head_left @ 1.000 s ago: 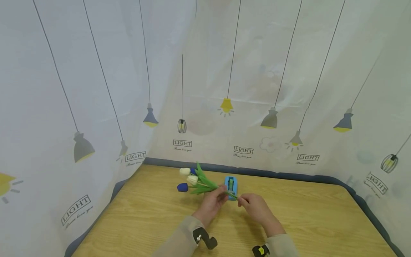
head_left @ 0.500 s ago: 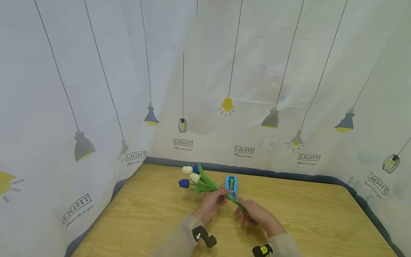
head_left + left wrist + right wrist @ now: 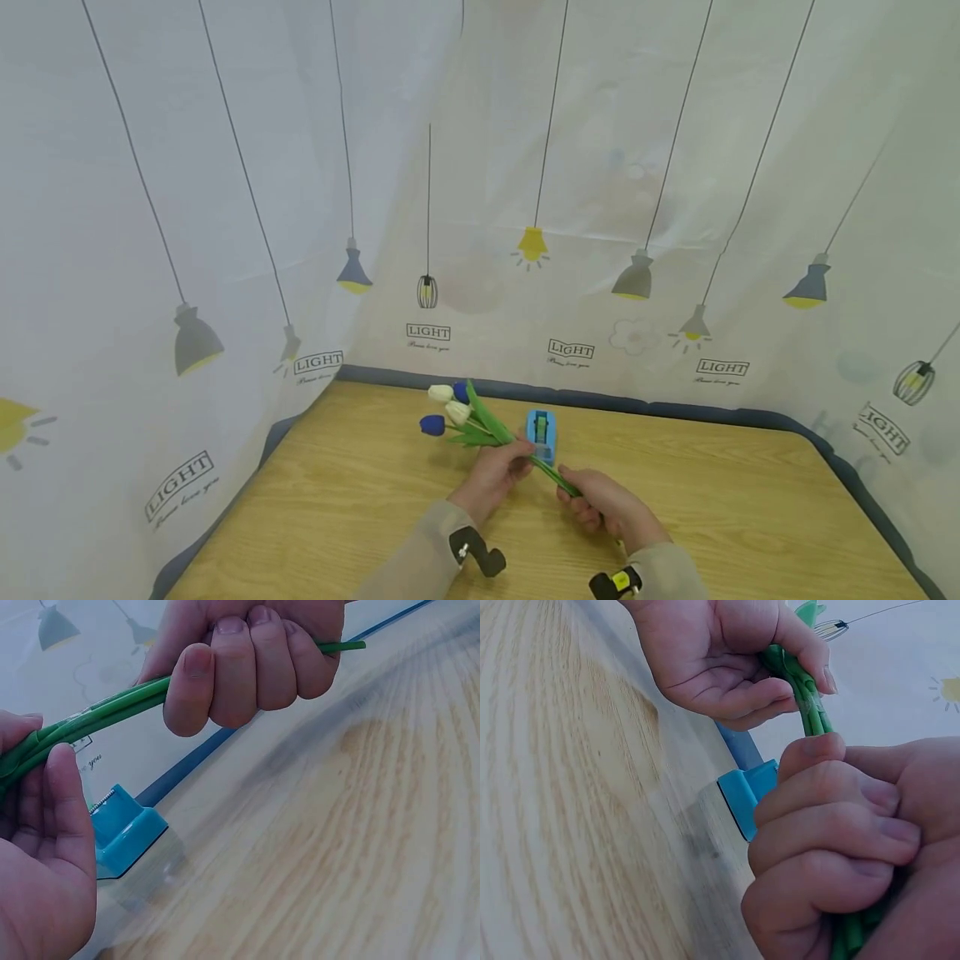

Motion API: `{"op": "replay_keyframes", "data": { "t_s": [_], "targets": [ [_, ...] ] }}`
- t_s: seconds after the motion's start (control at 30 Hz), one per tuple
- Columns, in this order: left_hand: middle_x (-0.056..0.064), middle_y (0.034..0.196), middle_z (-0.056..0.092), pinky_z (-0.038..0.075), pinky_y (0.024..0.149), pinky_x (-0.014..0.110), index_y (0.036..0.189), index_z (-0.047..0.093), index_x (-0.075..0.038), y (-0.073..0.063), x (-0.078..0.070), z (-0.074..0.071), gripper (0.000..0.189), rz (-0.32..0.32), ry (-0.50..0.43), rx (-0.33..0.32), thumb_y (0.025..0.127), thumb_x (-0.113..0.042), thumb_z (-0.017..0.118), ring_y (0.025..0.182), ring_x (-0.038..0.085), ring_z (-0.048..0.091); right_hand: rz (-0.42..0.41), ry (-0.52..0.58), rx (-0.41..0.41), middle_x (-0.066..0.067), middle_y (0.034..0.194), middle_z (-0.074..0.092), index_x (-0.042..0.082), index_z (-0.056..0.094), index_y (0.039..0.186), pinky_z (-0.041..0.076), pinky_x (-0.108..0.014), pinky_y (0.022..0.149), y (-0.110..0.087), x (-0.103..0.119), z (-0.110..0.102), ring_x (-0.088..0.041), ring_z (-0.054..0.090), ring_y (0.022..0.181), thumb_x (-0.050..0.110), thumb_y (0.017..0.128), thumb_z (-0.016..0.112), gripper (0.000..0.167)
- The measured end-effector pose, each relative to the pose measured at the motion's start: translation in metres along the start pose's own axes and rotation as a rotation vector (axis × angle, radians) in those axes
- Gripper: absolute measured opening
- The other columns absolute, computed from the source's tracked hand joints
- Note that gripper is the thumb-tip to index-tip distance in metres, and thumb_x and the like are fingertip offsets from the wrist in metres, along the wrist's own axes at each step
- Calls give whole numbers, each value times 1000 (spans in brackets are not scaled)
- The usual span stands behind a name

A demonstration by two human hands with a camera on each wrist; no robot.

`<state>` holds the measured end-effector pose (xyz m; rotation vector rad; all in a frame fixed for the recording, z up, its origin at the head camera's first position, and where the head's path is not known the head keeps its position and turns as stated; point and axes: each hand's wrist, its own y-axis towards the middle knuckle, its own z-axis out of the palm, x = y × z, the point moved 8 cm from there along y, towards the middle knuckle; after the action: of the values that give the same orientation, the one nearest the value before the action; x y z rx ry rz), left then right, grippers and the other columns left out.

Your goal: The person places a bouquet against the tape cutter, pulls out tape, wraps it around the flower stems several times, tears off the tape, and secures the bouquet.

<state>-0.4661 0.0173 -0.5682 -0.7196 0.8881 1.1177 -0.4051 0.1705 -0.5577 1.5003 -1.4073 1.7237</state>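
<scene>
A small bunch of white and blue tulips (image 3: 459, 412) with green leaves is held aslant over the table, blooms toward the back left. My left hand (image 3: 495, 468) pinches the stems just below the leaves. Lower down, my right hand (image 3: 603, 500) has its fingers curled round the green stems (image 3: 112, 712), and a stem end sticks out past its little finger in the left wrist view. Something clear and shiny, like tape, lies on the stems (image 3: 815, 712) between the hands. Just behind the hands stands a blue tape dispenser (image 3: 541, 429) with a roll in it.
The wood-grain table (image 3: 360, 500) spreads out on both sides of the hands. A dark blue padded edge (image 3: 600, 402) runs along its back and sides. Behind it hangs a pale curtain (image 3: 480, 208) printed with lamps.
My right hand has gone from pinching near the stems beside the dispenser to wrapping its fingers round them, slightly lower and nearer. The left hand keeps its grip, and the blooms have shifted slightly right.
</scene>
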Motion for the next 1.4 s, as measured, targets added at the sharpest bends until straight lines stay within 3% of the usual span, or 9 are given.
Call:
{"op": "replay_keyframes", "data": {
  "t_s": [0.27, 0.43, 0.57, 0.73, 1.0, 1.2, 1.4],
  "targets": [
    [-5, 90, 75, 60, 77, 19, 90, 73, -18, -2, -4, 3, 13, 5, -59, 38, 99, -9, 71, 80, 5, 69, -86, -100, -49, 10, 60, 40, 12, 57, 83, 27, -20, 46, 1, 10, -1, -5, 29, 48, 43, 117, 34, 51],
    [-9, 84, 76, 62, 84, 24, 91, 73, -20, -2, -4, 4, 14, -1, -49, 28, 103, -13, 69, 80, 5, 71, -206, -260, -165, 8, 58, 37, 4, 55, 80, 25, -21, 47, -2, 23, -4, -7, 26, 49, 41, 117, 37, 55],
    [-8, 84, 75, 62, 82, 22, 91, 72, -19, -2, -3, 5, 14, -4, -59, 9, 103, -14, 69, 79, 5, 70, -270, -399, -268, 5, 59, 37, -5, 55, 79, 27, -23, 51, -2, 31, -5, -12, 28, 53, 32, 117, 40, 55],
    [-6, 86, 73, 61, 77, 20, 95, 73, -16, 0, -2, 3, 7, -4, -100, -21, 101, -14, 71, 76, 6, 69, -295, -530, -347, 2, 62, 39, 0, 53, 74, 32, -26, 56, -1, 35, -5, -14, 33, 57, 23, 116, 43, 48],
    [-1, 97, 75, 60, 76, 17, 102, 70, -13, 0, -3, 1, 3, -7, -119, -48, 103, -16, 70, 78, 6, 67, -339, -737, -429, 2, 66, 43, 6, 57, 78, 35, -27, 61, 0, 40, -8, -12, 38, 61, 23, 114, 48, 41],
    [-3, 96, 72, 60, 79, 18, 97, 70, -15, -2, -3, 1, 8, -14, -81, -60, 104, -12, 66, 81, 7, 66, -354, -749, -424, 3, 67, 46, 8, 58, 77, 36, -29, 62, 0, 39, -9, -13, 40, 61, 24, 114, 48, 42],
    [-4, 88, 72, 61, 79, 20, 89, 68, -16, -1, -1, -2, 13, -12, -51, -57, 101, -9, 71, 81, 8, 67, -302, -550, -296, 2, 62, 52, 4, 68, 85, 37, -26, 52, -2, 31, -12, -10, 40, 53, 35, 118, 36, 55]
  ]
}}
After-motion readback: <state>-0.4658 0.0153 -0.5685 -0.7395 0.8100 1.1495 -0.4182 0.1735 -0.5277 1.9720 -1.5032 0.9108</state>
